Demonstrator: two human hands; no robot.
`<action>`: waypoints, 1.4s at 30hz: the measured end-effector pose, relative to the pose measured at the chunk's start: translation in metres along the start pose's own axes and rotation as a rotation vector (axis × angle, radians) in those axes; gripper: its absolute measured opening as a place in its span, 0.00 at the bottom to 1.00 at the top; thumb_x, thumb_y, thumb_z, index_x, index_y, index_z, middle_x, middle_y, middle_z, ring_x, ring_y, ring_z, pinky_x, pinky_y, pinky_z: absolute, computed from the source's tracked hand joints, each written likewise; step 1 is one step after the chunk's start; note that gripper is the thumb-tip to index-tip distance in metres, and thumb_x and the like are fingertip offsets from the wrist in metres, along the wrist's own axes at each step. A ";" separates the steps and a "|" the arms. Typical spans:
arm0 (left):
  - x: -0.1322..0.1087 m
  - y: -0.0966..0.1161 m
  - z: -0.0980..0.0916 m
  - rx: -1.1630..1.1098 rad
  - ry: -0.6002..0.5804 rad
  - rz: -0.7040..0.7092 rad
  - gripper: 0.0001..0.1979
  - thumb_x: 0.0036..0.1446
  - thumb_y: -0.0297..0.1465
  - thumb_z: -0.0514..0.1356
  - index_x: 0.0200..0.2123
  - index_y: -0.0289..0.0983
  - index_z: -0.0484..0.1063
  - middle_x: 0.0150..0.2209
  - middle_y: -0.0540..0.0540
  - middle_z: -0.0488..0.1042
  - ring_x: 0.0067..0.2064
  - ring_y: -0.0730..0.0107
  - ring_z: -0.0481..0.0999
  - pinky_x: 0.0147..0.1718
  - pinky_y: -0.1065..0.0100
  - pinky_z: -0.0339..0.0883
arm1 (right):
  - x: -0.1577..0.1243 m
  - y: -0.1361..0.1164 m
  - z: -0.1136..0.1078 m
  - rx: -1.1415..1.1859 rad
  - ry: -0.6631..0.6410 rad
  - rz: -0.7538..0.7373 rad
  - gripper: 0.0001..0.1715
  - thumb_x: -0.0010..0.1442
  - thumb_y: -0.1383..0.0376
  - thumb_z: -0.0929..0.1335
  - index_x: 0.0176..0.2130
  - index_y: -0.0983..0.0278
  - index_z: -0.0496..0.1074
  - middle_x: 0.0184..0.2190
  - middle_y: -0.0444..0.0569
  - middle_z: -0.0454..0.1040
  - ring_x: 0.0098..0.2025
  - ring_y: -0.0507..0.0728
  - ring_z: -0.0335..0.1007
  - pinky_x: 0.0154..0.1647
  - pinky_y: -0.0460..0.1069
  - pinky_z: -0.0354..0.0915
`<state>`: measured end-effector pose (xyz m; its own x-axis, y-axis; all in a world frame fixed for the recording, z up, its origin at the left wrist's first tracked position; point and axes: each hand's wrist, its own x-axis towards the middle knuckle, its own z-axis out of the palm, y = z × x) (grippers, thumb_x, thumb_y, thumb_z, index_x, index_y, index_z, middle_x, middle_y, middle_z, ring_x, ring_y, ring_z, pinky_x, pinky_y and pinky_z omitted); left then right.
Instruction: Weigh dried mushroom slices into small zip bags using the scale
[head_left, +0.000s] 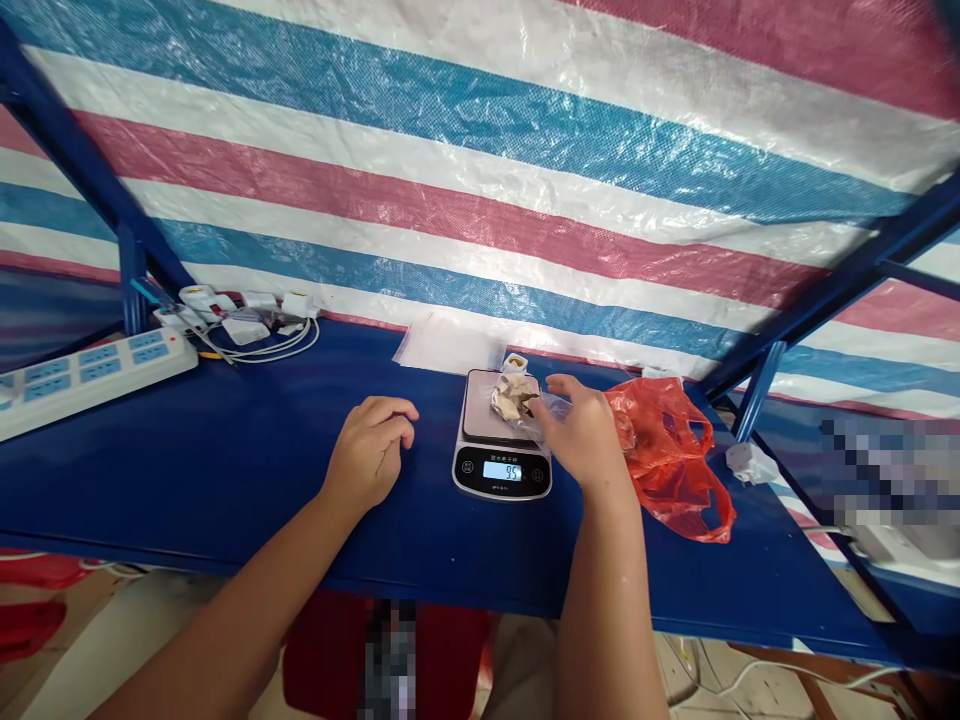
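A kitchen scale [501, 470] with a dark front panel stands on the blue table, and its lit display appears to read 9.5. On its platform lies a clear plastic bag [514, 397] of pale, flaky dried pieces, some of them darker. My right hand [581, 430] is over the platform's right side, thumb and fingers apart, with the thumb at the bag's edge. Part of the bag is hidden behind that hand. To the left of the scale, my left hand [373, 450] hovers over or rests on the table, its fingers curled in with nothing visible in them.
A red plastic bag [671, 450] lies right of my right hand. Behind the scale are a flat clear packet [450, 343] and a small white item [514, 364]. At left sit a power strip [97, 375] and tangled chargers [255, 318]. Blue frame bars [847, 280] flank striped sheeting.
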<state>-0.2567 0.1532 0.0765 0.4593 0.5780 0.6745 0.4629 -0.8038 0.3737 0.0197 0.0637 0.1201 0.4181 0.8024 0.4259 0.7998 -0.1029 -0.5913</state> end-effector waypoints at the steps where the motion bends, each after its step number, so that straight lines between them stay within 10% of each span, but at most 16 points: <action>1: -0.001 0.000 -0.001 -0.025 -0.027 0.015 0.18 0.63 0.21 0.46 0.22 0.38 0.63 0.34 0.45 0.78 0.39 0.64 0.76 0.43 0.59 0.63 | 0.000 -0.001 0.000 -0.018 -0.018 0.001 0.22 0.61 0.56 0.71 0.53 0.62 0.78 0.50 0.55 0.83 0.58 0.72 0.73 0.60 0.65 0.64; 11: -0.006 0.002 -0.002 -0.075 -0.162 -0.069 0.11 0.52 0.24 0.47 0.20 0.41 0.51 0.17 0.52 0.54 0.19 0.72 0.55 0.22 0.64 0.48 | -0.002 -0.005 0.003 -0.127 -0.058 -0.021 0.22 0.58 0.61 0.76 0.52 0.59 0.80 0.48 0.53 0.83 0.57 0.73 0.73 0.61 0.69 0.62; 23: -0.004 0.000 0.003 -0.013 -0.119 -0.032 0.12 0.54 0.21 0.48 0.21 0.39 0.56 0.18 0.53 0.57 0.19 0.75 0.56 0.21 0.68 0.48 | 0.001 -0.011 0.004 0.005 -0.054 -0.033 0.08 0.59 0.64 0.73 0.41 0.60 0.79 0.40 0.50 0.84 0.45 0.66 0.78 0.49 0.59 0.66; 29: -0.003 -0.001 0.003 0.012 -0.118 -0.006 0.12 0.55 0.20 0.48 0.21 0.39 0.58 0.18 0.53 0.59 0.20 0.75 0.58 0.22 0.69 0.49 | -0.003 -0.009 -0.030 0.214 0.119 0.109 0.16 0.57 0.54 0.74 0.42 0.61 0.79 0.38 0.51 0.84 0.35 0.60 0.77 0.38 0.54 0.69; 36: -0.003 -0.001 0.005 0.021 -0.137 0.001 0.13 0.55 0.20 0.48 0.21 0.39 0.57 0.18 0.53 0.59 0.20 0.75 0.58 0.22 0.69 0.50 | -0.033 0.032 -0.089 0.053 -0.140 0.364 0.18 0.54 0.49 0.75 0.38 0.59 0.78 0.37 0.51 0.83 0.39 0.64 0.80 0.40 0.56 0.69; 42: -0.002 0.000 0.005 0.035 -0.162 -0.005 0.13 0.55 0.21 0.48 0.21 0.39 0.56 0.18 0.53 0.58 0.19 0.74 0.58 0.21 0.69 0.49 | -0.030 0.037 -0.073 0.168 -0.320 0.392 0.19 0.53 0.48 0.75 0.31 0.60 0.73 0.29 0.48 0.78 0.32 0.59 0.74 0.33 0.53 0.64</action>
<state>-0.2540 0.1529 0.0713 0.5714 0.5996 0.5603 0.4906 -0.7969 0.3525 0.0685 -0.0073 0.1358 0.4985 0.8645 -0.0642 0.5189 -0.3569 -0.7768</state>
